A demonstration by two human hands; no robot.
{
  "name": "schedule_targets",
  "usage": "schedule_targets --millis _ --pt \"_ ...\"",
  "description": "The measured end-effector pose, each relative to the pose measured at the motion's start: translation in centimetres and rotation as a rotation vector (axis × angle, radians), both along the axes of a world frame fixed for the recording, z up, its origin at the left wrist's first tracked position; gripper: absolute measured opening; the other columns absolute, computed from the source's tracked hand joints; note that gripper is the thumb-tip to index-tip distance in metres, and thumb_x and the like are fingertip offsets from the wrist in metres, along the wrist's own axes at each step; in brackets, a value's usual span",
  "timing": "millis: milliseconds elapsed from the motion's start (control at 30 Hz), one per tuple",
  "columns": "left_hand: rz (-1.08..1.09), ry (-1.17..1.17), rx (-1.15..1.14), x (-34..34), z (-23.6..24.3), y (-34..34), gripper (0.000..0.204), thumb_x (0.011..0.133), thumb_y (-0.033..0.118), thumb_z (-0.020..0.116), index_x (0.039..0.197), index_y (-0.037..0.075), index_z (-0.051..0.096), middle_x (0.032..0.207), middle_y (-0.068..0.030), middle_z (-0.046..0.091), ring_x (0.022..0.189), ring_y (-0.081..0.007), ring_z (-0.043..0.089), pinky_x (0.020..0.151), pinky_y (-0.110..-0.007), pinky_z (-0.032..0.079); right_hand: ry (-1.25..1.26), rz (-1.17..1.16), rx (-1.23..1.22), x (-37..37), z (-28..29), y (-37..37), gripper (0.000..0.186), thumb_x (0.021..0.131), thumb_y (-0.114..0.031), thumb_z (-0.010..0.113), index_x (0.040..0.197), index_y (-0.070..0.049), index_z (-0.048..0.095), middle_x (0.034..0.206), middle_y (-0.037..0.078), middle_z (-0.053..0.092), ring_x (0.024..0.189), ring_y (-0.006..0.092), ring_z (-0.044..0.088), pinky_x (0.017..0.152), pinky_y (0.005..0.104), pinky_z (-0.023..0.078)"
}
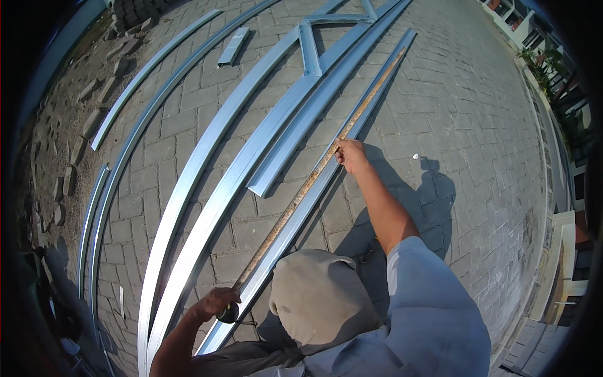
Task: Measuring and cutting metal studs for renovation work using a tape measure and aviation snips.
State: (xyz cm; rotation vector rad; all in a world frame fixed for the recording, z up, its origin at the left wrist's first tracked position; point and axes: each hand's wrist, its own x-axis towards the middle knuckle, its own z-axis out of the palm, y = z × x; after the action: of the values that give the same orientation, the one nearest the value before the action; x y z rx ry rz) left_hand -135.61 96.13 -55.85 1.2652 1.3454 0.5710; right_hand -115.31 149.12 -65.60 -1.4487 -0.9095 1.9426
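My left hand [213, 303] is closed around the dark round case of a tape measure [228, 313], low in the view beside the near part of a steel channel. From the case a worn, yellow-brown tape blade [286, 226] runs out along the silvery channel [295, 221] toward the far end. Partway up, my right hand [350, 154] closes its fingers on the blade at the channel's edge. Whether those fingers also grip the channel is hidden. A dark cord hangs by the tape case.
Several long steel channels [195, 173] lie left of my hands on grey paving. Short braces [309, 50] join two at the far end. A short offcut [233, 47] lies beyond. Loose stone blocks [94, 122] line the left edge. Beige cloth [323, 295] fills the lower middle.
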Motion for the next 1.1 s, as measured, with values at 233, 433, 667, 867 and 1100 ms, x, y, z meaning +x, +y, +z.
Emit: schedule_targets --millis 233,433,667,867,1100 --pt "0.322 -0.043 -0.575 1.4 3.8 -3.1 0.041 0.099 0.034 0.049 0.092 0.001 0.072 0.078 -0.0132 0.066 0.074 -0.0178 0.061 0.073 -0.034 0.048 -0.046 -0.192 0.129 -0.6 1.4 7.1 0.014 0.093 -0.017 0.062 0.086 -0.006 0.058 0.068 0.004 0.057 0.054 0.0133 0.053 0.046 0.0279 0.041" --pt "0.063 -0.447 0.439 4.2 -7.1 4.7 0.129 0.065 0.097 0.005 0.131 -0.005 0.05 0.103 -0.0223 0.065 0.088 -0.033 0.063 0.083 -0.041 0.048 0.205 -0.093 0.048 -0.1 -0.1 -9.1 0.02 0.097 -0.016 0.054 0.113 -0.004 0.053 0.09 0.013 0.067 0.076 0.0225 0.066 0.067 0.0358 0.056" --pt "-0.062 -0.233 0.46 6.1 -13.4 9.3 0.132 0.067 0.093 -0.005 0.133 -0.011 0.044 0.115 -0.0279 0.059 0.102 -0.0382 0.06 0.093 -0.045 0.043 0.315 0.045 0.007 0.7 -1.0 -16.6 0.026 0.096 -0.01 0.052 0.12 -0.002 0.049 0.08 0.013 0.066 0.062 0.0232 0.065 0.057 0.0364 0.056" --pt "-0.048 -0.12 0.624 5.6 -10.9 8.0 0.121 0.077 0.086 -0.001 0.13 -0.011 0.045 0.108 -0.0296 0.061 0.097 -0.0421 0.061 0.09 -0.044 0.045 0.212 0.021 0.045 0.5 -1.7 -12.5 0.023 0.095 -0.013 0.055 0.115 -0.003 0.054 0.077 0.012 0.063 0.064 0.0248 0.065 0.059 0.0381 0.056" --pt "0.025 -0.33 0.561 5.8 -8.4 4.7 0.12 0.075 0.089 0.0 0.128 -0.007 0.049 0.097 -0.0277 0.064 0.089 -0.0379 0.065 0.083 -0.042 0.049 0.219 0.014 0.059 0.0 -1.1 -11.6 0.02 0.097 -0.009 0.05 0.115 -0.001 0.053 0.074 0.013 0.063 0.059 0.024 0.064 0.054 0.0372 0.056"
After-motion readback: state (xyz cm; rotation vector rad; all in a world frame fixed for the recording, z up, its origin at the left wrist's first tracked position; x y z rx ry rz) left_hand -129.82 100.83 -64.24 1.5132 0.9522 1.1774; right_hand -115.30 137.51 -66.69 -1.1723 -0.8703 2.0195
